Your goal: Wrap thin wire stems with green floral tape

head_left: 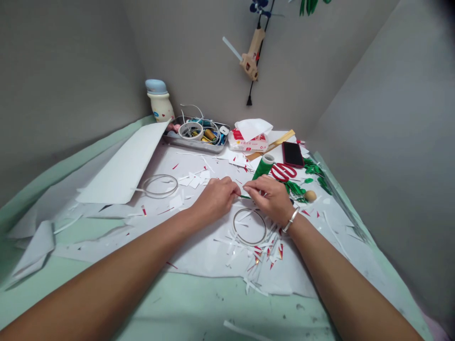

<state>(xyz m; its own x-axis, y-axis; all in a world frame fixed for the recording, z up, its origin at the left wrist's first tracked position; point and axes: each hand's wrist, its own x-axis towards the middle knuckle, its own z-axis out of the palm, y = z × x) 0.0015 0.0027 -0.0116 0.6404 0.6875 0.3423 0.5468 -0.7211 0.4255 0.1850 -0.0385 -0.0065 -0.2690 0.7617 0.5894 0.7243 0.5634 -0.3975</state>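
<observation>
Between the bare left hand (222,195) and the bare right hand (273,196), a slender, dark-green, stem-like piece (245,196), held low over a creased white paper sheet (206,253) and just beyond a thin, pale, round ring (233,225). On the left, fingertips together, clamped on one end of the visible stretch; on the right, thumb and forefinger close together just above it, but cannot tell whether pinching it. Probably very light, and looks thin enough to bend or kink under a hard squeeze; perhaps smooth enough to roll, so best held by fingertips near the ends, with only gentle tension. Runs nearly sideways along its long axis, from the left fingertips to under the right hand, sloping slightly nearer on the right; cannot tell tip from base. Just past the right hand, a leaning green thread spool with a white core (263,166).
</observation>
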